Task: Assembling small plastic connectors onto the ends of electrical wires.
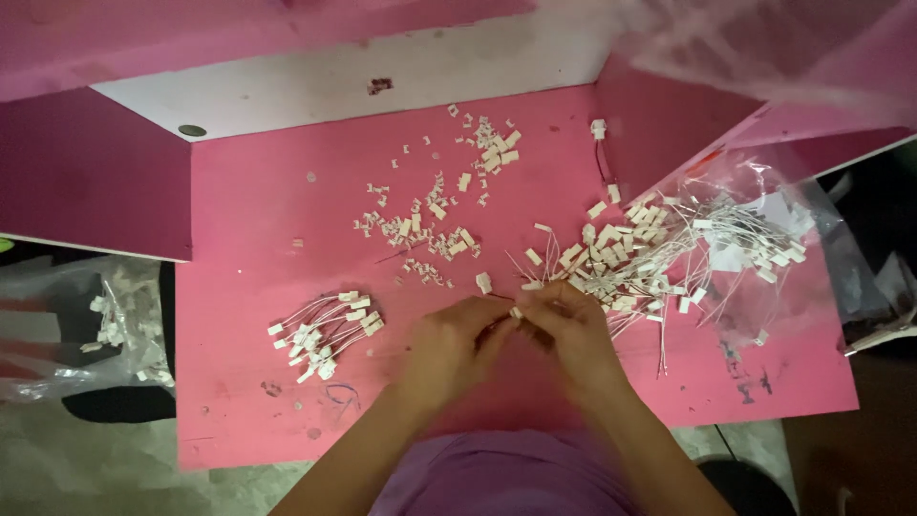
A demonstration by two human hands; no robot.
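From the head camera, both hands meet over the near middle of the pink table. The left hand and the right hand have their fingertips pinched together on a small white plug with a thin wire; the hands are blurred, so finer detail of the grip cannot be told. Just right of the hands lies a loose heap of wired plugs, spilling from a clear plastic bag. Left of the hands sits a neat bundle of wired plugs. Beyond the hands, small white plastic pieces lie scattered. Off the table's left edge hangs another clear bag holding white parts.
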